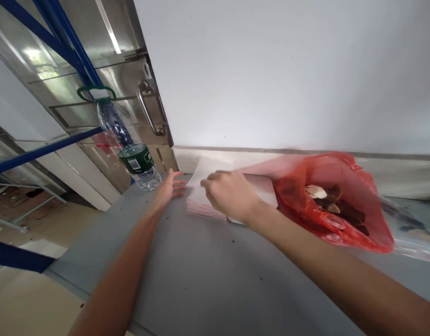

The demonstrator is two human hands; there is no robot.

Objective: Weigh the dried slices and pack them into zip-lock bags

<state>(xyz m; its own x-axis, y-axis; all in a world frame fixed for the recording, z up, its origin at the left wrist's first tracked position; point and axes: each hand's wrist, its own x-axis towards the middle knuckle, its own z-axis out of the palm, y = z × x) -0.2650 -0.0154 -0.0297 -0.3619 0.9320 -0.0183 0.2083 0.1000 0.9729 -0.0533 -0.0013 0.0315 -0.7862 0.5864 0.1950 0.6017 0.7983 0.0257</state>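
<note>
A stack of thin white and pinkish paper sheets [204,210] lies on the grey tabletop near the wall. My right hand [231,193] is over the stack, fingers closed in a pinch on a white sheet of paper [210,170] that looks partly raised; the exact grip is blurred. Just left of the stack is my left hand [173,185], its fingers spread and pointing toward the paper, holding nothing. A flat, pale, round-cornered object [262,186] sits to the right of the stack, partly hidden by my right hand and wrist.
A large clear bottle [136,158] with a green label and handle stands left of my left hand. To the right, a red plastic bag [336,233] holds brown and pale pieces. Blue metal bars [61,42] and a metal door [113,79] are at left. Behind is a white wall [288,74].
</note>
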